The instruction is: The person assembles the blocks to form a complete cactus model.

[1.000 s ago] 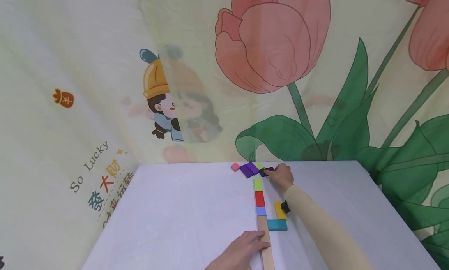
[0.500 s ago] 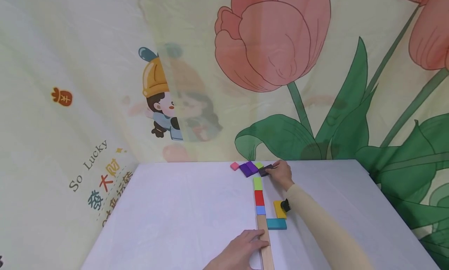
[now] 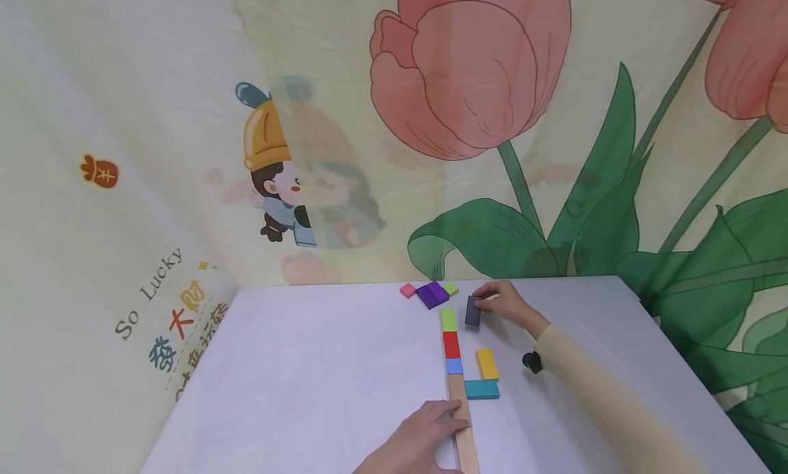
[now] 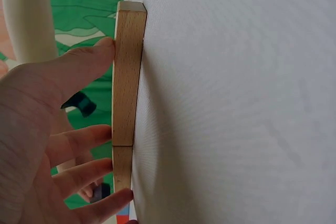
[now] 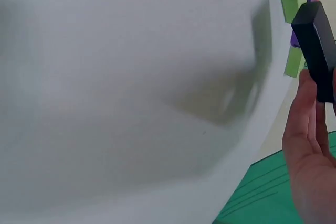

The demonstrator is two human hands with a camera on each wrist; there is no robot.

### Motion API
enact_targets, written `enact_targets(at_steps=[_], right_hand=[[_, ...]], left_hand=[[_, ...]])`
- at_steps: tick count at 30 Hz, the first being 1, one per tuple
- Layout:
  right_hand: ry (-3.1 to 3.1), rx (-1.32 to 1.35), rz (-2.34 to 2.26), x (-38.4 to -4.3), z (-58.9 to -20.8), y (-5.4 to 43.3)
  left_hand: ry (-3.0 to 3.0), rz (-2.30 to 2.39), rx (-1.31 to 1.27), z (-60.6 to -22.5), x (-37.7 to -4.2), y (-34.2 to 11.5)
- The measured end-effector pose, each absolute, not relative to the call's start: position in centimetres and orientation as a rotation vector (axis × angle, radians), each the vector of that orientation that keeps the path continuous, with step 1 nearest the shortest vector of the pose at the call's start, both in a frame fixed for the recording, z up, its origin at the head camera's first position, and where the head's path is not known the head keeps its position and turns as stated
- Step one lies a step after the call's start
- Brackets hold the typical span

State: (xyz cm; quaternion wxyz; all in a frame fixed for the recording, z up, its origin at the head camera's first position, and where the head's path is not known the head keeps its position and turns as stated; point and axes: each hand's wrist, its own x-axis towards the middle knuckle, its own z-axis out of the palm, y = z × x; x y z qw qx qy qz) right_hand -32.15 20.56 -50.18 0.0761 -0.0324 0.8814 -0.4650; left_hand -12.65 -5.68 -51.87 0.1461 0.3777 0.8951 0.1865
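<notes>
My right hand [image 3: 506, 303] pinches a black block [image 3: 472, 311] over the far part of the table; in the right wrist view the black block [image 5: 315, 45] juts out from the fingers. My left hand [image 3: 421, 436] rests on plain wooden blocks [image 3: 462, 419] near the front, and its thumb and fingers touch them with little bend. Two wooden blocks [image 4: 128, 77] stand end to end in the left wrist view. Beyond them the row runs on with a blue block [image 3: 453, 366], a red block [image 3: 451, 345] and a light green block [image 3: 449, 319].
A teal block [image 3: 481, 390] lies against the row's right side, and a yellow block [image 3: 487, 364] is just beyond it. Near the back edge are purple blocks [image 3: 432, 295], a pink block [image 3: 408, 291] and another green block [image 3: 452, 289]. A printed cloth [image 3: 345, 118] hangs behind the table.
My right hand has drawn the black block away from the group at the back, toward me, and turned it more upright. My left hand stays on the wooden blocks.
</notes>
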Motion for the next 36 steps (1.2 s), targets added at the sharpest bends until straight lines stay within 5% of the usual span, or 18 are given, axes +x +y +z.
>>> enact_targets(at_steps=[36], right_hand=[[2.576,-0.182,-1.137,-29.7,-51.7,20.8]], left_hand=[[2.577,0.535,1.065,-51.7,-12.6,-5.5]])
